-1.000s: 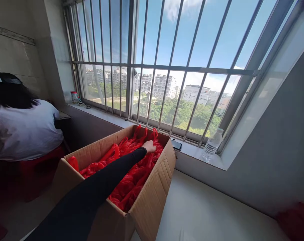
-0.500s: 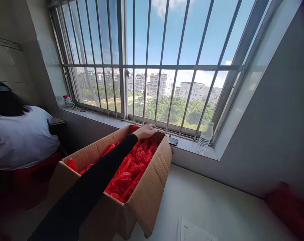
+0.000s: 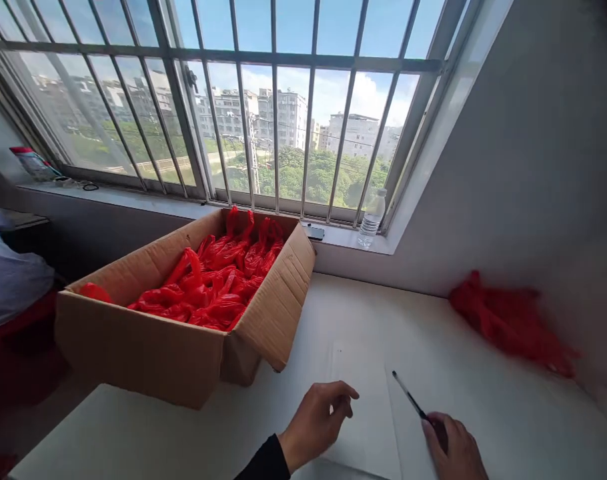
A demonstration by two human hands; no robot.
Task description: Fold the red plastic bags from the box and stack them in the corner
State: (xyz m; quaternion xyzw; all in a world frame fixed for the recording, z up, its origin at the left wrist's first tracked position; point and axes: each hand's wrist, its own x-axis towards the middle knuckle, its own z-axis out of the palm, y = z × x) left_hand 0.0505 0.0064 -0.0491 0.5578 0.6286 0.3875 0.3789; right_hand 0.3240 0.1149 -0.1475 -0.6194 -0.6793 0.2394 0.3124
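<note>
My right hand (image 3: 453, 450) is closed around a slim pen (image 3: 408, 395) with a dark tip and grip, slanting up to the left above the white table (image 3: 153, 427). To its left, my left hand (image 3: 317, 421) hovers with its fingers loosely bent and parted, holding nothing. White paper sheets (image 3: 366, 417), hard to tell from the table, lie beneath and between my hands. Further off on the left stands an open cardboard box (image 3: 143, 347) filled with several knotted red plastic bags (image 3: 223, 280).
A clear bottle (image 3: 371, 220) and a phone (image 3: 314, 232) rest on the windowsill below a barred window. Loose red plastic bags (image 3: 508, 320) lie against the wall at right. A jar (image 3: 31, 163) is at the sill's left end. Another person's clothing (image 3: 13, 273) shows at the left edge.
My left hand has come back from the far end of the box to the paper. My right hand has entered view with a pen. The view has turned down and right.
</note>
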